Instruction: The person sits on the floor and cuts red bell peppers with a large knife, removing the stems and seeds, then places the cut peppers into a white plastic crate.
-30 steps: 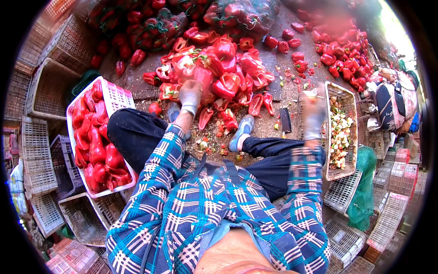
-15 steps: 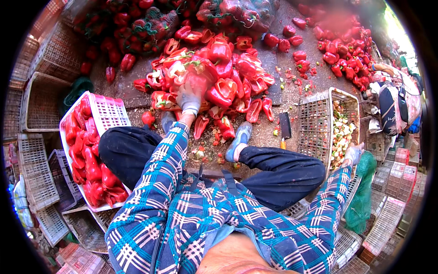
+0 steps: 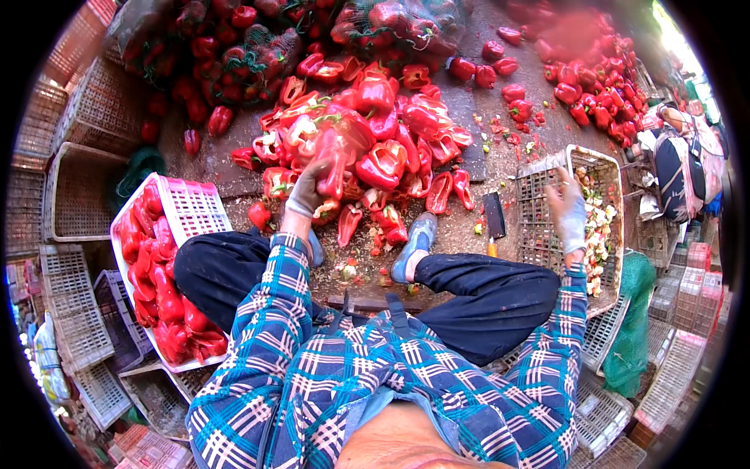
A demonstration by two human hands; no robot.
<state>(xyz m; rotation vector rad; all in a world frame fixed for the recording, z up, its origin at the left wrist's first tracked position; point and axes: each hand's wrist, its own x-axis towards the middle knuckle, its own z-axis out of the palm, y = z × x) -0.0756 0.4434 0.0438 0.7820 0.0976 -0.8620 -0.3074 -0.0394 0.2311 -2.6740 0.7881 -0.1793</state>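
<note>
My left hand [image 3: 307, 190], in a greyish work glove with bare fingertips, is closed on a red bell pepper [image 3: 333, 173] at the near side of a heap of cut red peppers [image 3: 381, 162]. The held pepper is partly blurred. Over on the right, my right hand [image 3: 568, 213], gloved the same way, is raised above the near wall of a plastic crate [image 3: 539, 181]. Its fingers are spread and nothing shows in them. Pale pepper cores and trimmings [image 3: 598, 246] lie in that crate. A cleaver [image 3: 494, 216] with a dark blade and yellow handle rests on the ground beside it.
A white and pink crate [image 3: 195, 207] of red pepper pieces [image 3: 160, 270] stands left of my knee. Whole peppers [image 3: 601, 90] are piled far right, and net bags of peppers [image 3: 254, 59] lie far left. Stacked crates [image 3: 78, 305] line both sides. Green netting [image 3: 631, 313] hangs at right.
My left hand has drawn back slightly from the heap with a pepper in its grip. My right hand has moved up and left from the crate's right side, fingers now spread.
</note>
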